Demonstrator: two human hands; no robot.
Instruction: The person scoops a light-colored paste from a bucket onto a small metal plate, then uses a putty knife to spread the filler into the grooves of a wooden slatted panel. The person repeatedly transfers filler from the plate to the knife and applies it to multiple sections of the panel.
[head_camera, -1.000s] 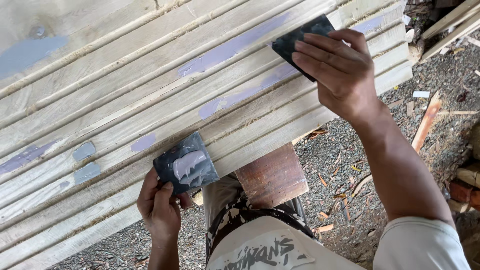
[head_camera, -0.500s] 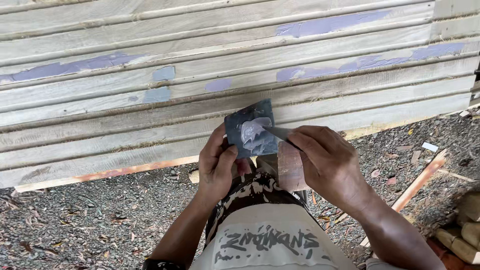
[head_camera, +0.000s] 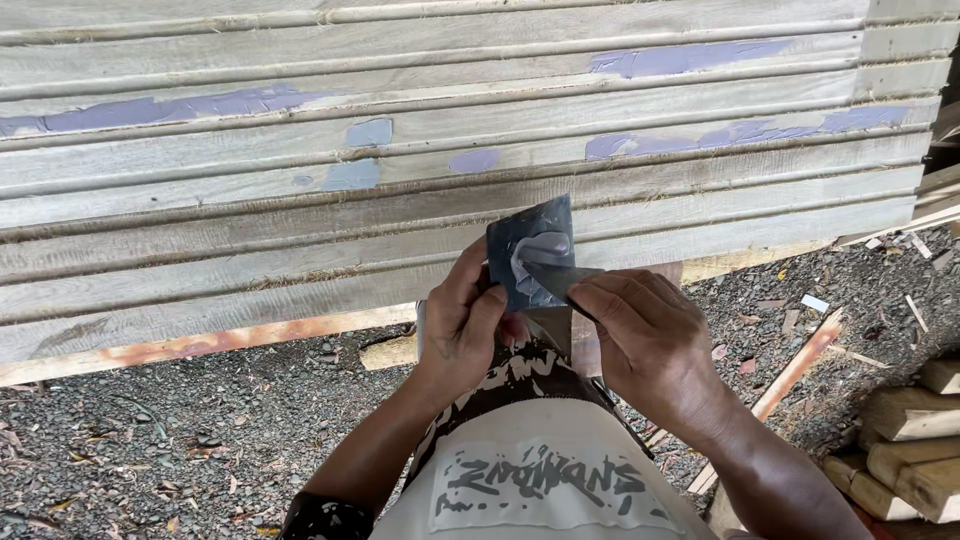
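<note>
My left hand (head_camera: 462, 322) grips a dark square plate (head_camera: 527, 250) smeared with pale grey filler, held upright in front of me. My right hand (head_camera: 650, 340) holds a small dark scraper (head_camera: 572, 280) whose edge rests against the filler on the plate. Both hands meet just below a stack of long grooved pale wooden planks (head_camera: 300, 210) that carry several purple-grey patches of filler (head_camera: 180, 105).
Gravel ground (head_camera: 150, 440) with wood scraps lies under the planks. A reddish wooden strip (head_camera: 790, 375) lies at the right, and stacked wood blocks (head_camera: 915, 440) sit at the lower right. My patterned trousers and light shirt fill the bottom centre.
My right hand came down from the upper right of the planks to the plate held by my left hand. The view shifted so the planks run level.
</note>
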